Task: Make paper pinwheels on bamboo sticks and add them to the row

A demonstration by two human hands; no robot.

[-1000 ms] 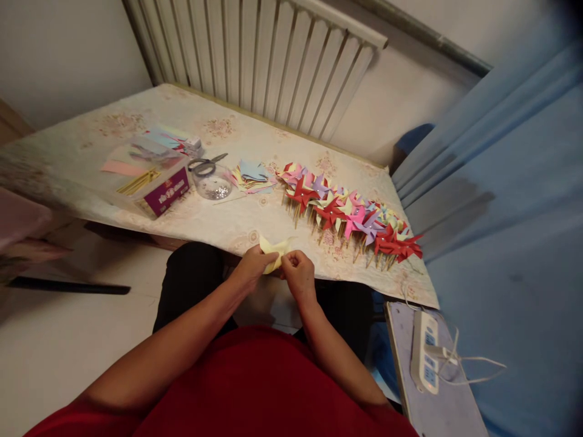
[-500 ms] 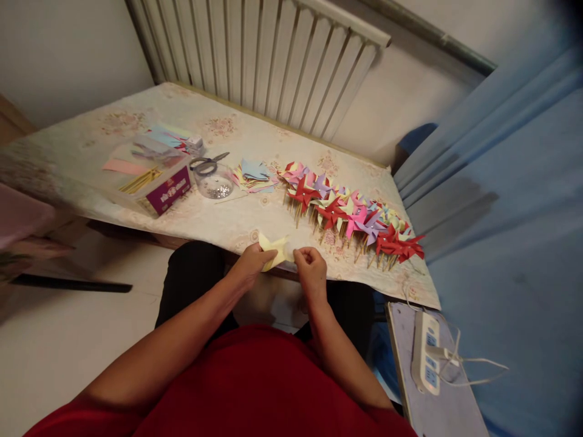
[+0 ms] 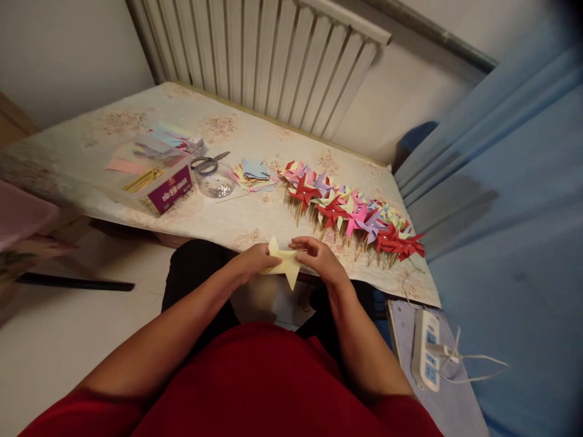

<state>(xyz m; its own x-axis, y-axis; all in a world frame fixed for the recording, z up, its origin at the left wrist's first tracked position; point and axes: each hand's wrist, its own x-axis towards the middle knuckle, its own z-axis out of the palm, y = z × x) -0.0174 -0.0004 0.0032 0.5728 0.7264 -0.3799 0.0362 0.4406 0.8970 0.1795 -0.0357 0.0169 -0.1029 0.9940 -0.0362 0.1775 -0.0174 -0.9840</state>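
A pale yellow paper pinwheel, with pointed blades, is held in front of my lap at the table's near edge. My left hand grips its left side, thumb on top and fingers behind. On the other side, my right hand has its thumb on the paper's right blade, with bent fingers around that edge; what lies beneath the fingers is hidden. To the right on the table stand many finished-looking pinwheels in red, pink, purple and yellow on thin sticks.
On the flowered tablecloth are a purple-fronted box with sticks, scissors, a clear dish of small shiny pieces, and cut paper. At right, a power strip with cables lies on a stool beside a blue curtain.
The yellow pinwheel has turned, one blade now pointing down toward me. My right hand has gone from a pinch at the right tip to a wider hold against the paper.
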